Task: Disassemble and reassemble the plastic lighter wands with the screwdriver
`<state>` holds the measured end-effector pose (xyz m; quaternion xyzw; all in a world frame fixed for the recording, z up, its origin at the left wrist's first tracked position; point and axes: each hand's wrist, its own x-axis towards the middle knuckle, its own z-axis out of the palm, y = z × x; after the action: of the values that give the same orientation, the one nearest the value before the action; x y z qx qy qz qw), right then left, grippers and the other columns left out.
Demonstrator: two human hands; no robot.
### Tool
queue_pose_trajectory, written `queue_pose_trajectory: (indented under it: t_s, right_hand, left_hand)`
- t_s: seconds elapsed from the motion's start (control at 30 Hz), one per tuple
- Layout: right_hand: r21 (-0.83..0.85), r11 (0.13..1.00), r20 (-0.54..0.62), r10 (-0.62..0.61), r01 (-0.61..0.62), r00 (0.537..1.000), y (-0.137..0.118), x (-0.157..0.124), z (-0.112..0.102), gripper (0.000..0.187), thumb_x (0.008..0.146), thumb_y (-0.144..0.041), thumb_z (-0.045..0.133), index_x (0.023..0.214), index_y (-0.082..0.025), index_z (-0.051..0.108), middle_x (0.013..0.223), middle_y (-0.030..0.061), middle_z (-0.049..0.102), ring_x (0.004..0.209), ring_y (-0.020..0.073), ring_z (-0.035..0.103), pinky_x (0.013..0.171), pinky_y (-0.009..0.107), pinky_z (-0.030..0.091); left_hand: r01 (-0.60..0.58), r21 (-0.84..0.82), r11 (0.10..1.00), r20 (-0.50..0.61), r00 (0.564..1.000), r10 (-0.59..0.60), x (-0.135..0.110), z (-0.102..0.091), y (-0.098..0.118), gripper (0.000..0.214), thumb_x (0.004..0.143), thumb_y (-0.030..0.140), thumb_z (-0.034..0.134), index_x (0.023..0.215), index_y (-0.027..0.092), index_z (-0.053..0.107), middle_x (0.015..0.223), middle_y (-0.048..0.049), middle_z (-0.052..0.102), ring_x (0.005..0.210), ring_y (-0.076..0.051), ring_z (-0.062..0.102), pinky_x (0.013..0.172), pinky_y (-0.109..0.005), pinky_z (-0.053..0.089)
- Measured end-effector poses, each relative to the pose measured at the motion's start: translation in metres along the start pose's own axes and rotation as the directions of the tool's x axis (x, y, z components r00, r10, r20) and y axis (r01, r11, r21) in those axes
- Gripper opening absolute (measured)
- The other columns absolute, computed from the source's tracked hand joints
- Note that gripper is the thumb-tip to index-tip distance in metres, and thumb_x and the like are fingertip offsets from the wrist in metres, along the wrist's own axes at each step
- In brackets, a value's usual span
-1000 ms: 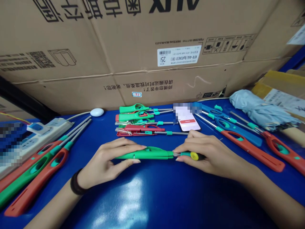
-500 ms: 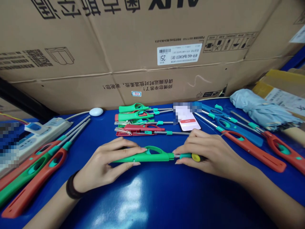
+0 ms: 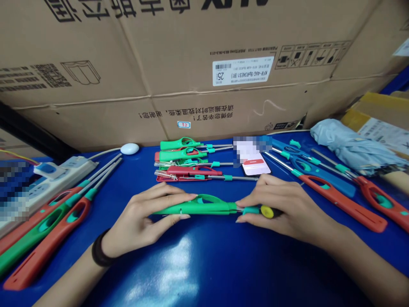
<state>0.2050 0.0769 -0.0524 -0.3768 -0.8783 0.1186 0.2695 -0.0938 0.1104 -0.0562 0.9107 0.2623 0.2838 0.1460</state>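
Observation:
A green long-reach lighter lies level between my two hands, just above the blue tabletop. My left hand pinches the left end of its handle, thumb below and fingers above. A thin seam runs along the handle's lower edge toward the right. My right hand closes at the lighter's metal tube and teal collar, beside the handle's right end. A round yellow end piece on something dark also sticks out under the right fingers; the rest of it is hidden in the palm.
Opened green and red lighters lie in a row behind my hands, beside a phone. More lighters lie left and right. A power strip, a white oval object, a folded umbrella and a large carton surround them.
The seam between the halves of the green handle shows wider near its right end. Both hands keep their grips; the view has shifted slightly.

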Motion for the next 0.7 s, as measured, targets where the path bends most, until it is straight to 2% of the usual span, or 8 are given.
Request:
queue_pose_trajectory:
  t_s: [0.1, 0.27, 0.43, 0.53, 0.7]
  right_hand:
    - [0.001, 1.0, -0.021, -0.002, 0.002, 1.0, -0.0007, -0.0003, 0.001, 0.015, 0.083, -0.034, 0.065, 0.093, -0.024, 0.069, 0.075, -0.0001, 0.066, 0.071, 0.0142, 0.054, 0.06, 0.025, 0.043]
    - [-0.107, 0.992, 0.056, -0.068, 0.073, 0.996, 0.0012, -0.0024, 0.0029, 0.017, 0.087, -0.034, 0.059, 0.095, -0.023, 0.07, 0.072, 0.0014, 0.064, 0.071, 0.0159, 0.051, 0.057, 0.026, 0.04]
    - [-0.052, 0.996, 0.115, -0.073, 0.079, 0.991, 0.0018, -0.0032, 0.0004, 0.019, 0.088, -0.035, 0.059, 0.099, -0.023, 0.069, 0.071, 0.0016, 0.063, 0.072, 0.0166, 0.049, 0.06, 0.027, 0.04]
    - [-0.057, 0.996, 0.115, -0.062, 0.069, 0.991, 0.002, -0.003, -0.0008, 0.02, 0.088, -0.035, 0.059, 0.099, -0.023, 0.069, 0.071, 0.0017, 0.063, 0.073, 0.0167, 0.049, 0.061, 0.027, 0.04]
    - [-0.078, 0.994, 0.051, -0.068, 0.072, 0.996, 0.0023, -0.0019, -0.0009, 0.019, 0.087, -0.036, 0.059, 0.096, -0.023, 0.069, 0.072, 0.0012, 0.064, 0.072, 0.0159, 0.05, 0.058, 0.026, 0.04]
  left_hand:
    - [0.008, -0.017, 1.0, 0.013, 1.0, -0.008, -0.001, -0.001, 0.0014, 0.033, 0.088, 0.019, 0.058, 0.12, 0.024, 0.059, 0.105, -0.005, 0.066, 0.09, -0.015, 0.061, 0.078, -0.025, 0.05]
    - [0.005, -0.038, 0.999, 0.053, 0.999, -0.003, -0.0012, -0.0031, 0.0009, 0.035, 0.087, 0.017, 0.059, 0.121, 0.022, 0.059, 0.105, -0.0059, 0.066, 0.09, -0.015, 0.061, 0.079, -0.026, 0.05]
    - [0.014, -0.068, 0.998, 0.087, 0.996, -0.008, 0.0006, -0.0033, 0.0, 0.036, 0.086, 0.017, 0.06, 0.121, 0.023, 0.059, 0.105, -0.0055, 0.067, 0.09, -0.015, 0.062, 0.08, -0.025, 0.051]
    - [0.027, -0.076, 0.997, 0.071, 0.997, -0.021, 0.0005, -0.0009, 0.0007, 0.034, 0.087, 0.018, 0.059, 0.12, 0.023, 0.06, 0.104, -0.0056, 0.068, 0.09, -0.015, 0.063, 0.079, -0.025, 0.051]
    - [0.075, -0.055, 0.996, 0.008, 0.997, -0.075, -0.0012, 0.0027, 0.0035, 0.032, 0.085, 0.019, 0.062, 0.116, 0.022, 0.062, 0.1, -0.0036, 0.069, 0.085, -0.014, 0.064, 0.076, -0.022, 0.051]
